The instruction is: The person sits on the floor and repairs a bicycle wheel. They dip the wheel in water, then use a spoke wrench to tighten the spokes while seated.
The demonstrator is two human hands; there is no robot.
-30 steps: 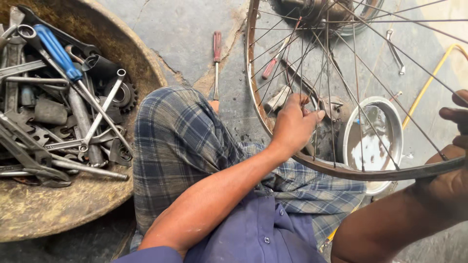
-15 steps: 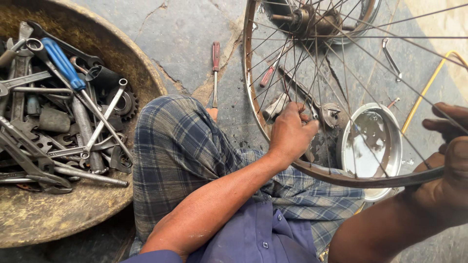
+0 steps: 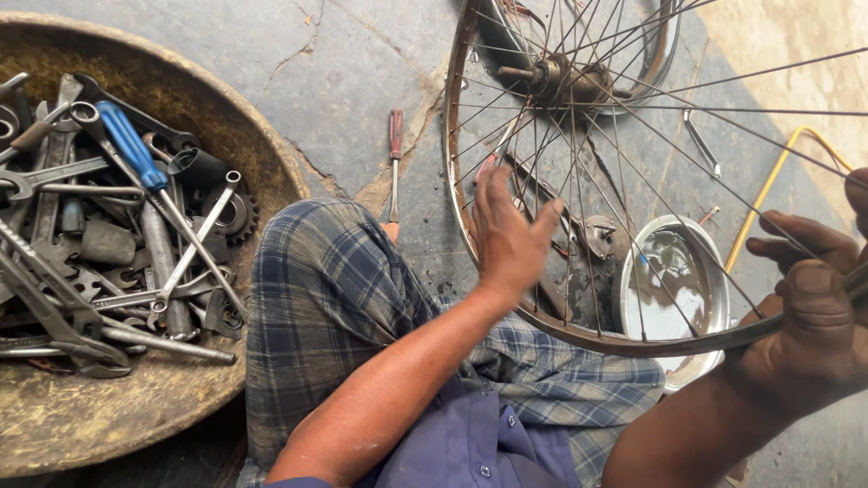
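The person sits on a cracked stone floor (image 3: pixel 344 63) with a bare bicycle wheel (image 3: pixel 633 181) held across the checked cloth over the knees. The right hand (image 3: pixel 814 316) is clenched around the rusty rim (image 3: pixel 633 345) at the wheel's near right edge, thumb on top and fingers curled over the metal. The left hand (image 3: pixel 508 235) is released: its fingers are spread and it grips nothing, hovering at the spokes (image 3: pixel 579 208) just inside the rim's left edge. Whether the fingertips touch a spoke I cannot tell; the hand is slightly blurred.

The hub (image 3: pixel 565 79) sits toward the far edge of the floor, dark and greasy, with spokes fanning out from it. Behind the spokes, near the right hand, stands a round white metal bowl (image 3: pixel 674 303) with a little liquid in it. A bent yellow rod (image 3: pixel 778 181) lies just beyond the bowl toward the right edge.

On the floor left of the wheel lies a screwdriver with a red handle (image 3: pixel 395 163), pointing toward the knee. Further left, a wide, rusty round pan (image 3: pixel 136 416) fills the left edge of the floor; it is heaped with spanners and sprockets, and a blue-handled tool (image 3: pixel 131 145) lies across the top of the pile. No packages, labels or signs show anywhere here.
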